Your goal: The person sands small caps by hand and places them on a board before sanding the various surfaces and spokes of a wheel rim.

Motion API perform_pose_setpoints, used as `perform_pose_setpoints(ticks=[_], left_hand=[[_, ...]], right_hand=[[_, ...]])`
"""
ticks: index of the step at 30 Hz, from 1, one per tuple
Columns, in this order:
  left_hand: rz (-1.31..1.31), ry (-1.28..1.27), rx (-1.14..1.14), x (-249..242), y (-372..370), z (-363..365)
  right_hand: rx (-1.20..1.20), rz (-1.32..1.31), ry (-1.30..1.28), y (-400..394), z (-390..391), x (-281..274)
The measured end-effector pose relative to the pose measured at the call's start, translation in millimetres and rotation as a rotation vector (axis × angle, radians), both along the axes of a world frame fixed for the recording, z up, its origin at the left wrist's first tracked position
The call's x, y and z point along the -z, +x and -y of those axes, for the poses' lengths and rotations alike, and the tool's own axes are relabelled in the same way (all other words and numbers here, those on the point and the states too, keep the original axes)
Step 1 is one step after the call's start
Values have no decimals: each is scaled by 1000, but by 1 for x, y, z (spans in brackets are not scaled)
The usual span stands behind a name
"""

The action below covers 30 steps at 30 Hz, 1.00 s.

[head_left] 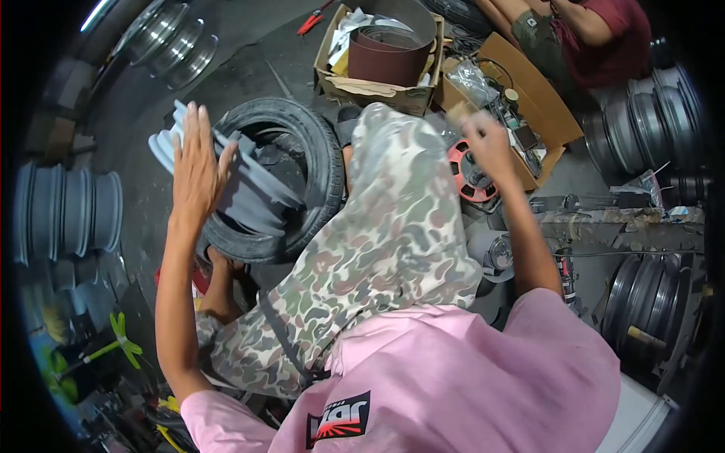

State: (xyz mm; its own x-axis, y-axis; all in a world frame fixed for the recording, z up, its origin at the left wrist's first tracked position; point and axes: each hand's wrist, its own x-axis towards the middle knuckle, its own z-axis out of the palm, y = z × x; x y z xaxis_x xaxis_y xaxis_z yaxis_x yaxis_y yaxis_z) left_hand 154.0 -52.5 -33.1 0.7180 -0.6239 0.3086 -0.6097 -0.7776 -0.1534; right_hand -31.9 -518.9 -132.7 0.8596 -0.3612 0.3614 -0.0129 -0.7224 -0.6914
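Observation:
A grey wheel rim [253,198] leans tilted inside a black tyre [323,151] that lies on the floor. My left hand [198,162] is against the rim's upper left side, its fingers straight and nearly together. Whether the palm presses on the metal is hidden. Over on the other side, my right hand [487,143] is raised and smeared by motion, its fingers curled round a small tan piece [459,113] too blurred to name. Just below that hand is a red and black round reel-like object [472,172].
A cardboard box [411,98] holds a brown abrasive roll [385,57]. Beside it, a longer box [540,94] holds tools and parts. Stacked rims [638,121] stand right, others [68,211] left. Another person [612,38] sits at the upper right. Red-handled pliers [310,23] lie on the floor.

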Motion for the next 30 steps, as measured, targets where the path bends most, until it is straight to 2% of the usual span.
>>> perform_pose_setpoints(ticks=[2, 6, 8, 10, 12, 14, 16, 18, 19, 21, 22, 23, 24, 25, 26, 28, 30], left_hand=[[17, 34, 7, 2, -16, 6], [-62, 110, -24, -3, -52, 21], [-163, 165, -39, -6, -69, 23], [-228, 191, -14, -19, -88, 29], [-301, 213, 9, -35, -96, 30], [-372, 247, 42, -49, -97, 28], [-160, 113, 14, -54, -84, 17], [-54, -88, -133, -57, -63, 0], [-55, -84, -135, -55, -55, -7], [-123, -584, -430, -46, -39, -24], [-122, -582, -430, -37, -31, -39], [-278, -741, -449, -29, -25, -54], [-441, -898, -466, -21, -23, -68], [-563, -877, -549, -27, -28, -57], [-577, -877, -554, -23, -28, -62], [-664, -814, -719, -12, -28, -69], [-643, -906, -633, -4, -31, -58]], right_hand=[[57, -233, 94, -23, -4, 78], [-55, -345, 219, -33, -44, 161], [-88, -298, 152, -16, -58, 169], [-131, -232, 247, 8, -66, 183], [-63, -266, -34, 32, -69, 193], [-54, -306, -22, 64, -66, 188], [-52, -339, -14, 100, -62, 193], [6, -364, 15, 129, -59, 210], [1, -392, -9, 141, -57, 228], [-35, -472, -54, 154, -58, 240], [-69, -555, -99, 160, -58, 245], [-101, -711, -205, 165, -57, 247], [-103, -717, -203, 166, -57, 250], [-40, -727, -280, 164, -58, 247], [24, -738, -361, 161, -57, 245], [54, -756, -396, 163, -57, 253], [-7, -747, -514, 164, -61, 252]])
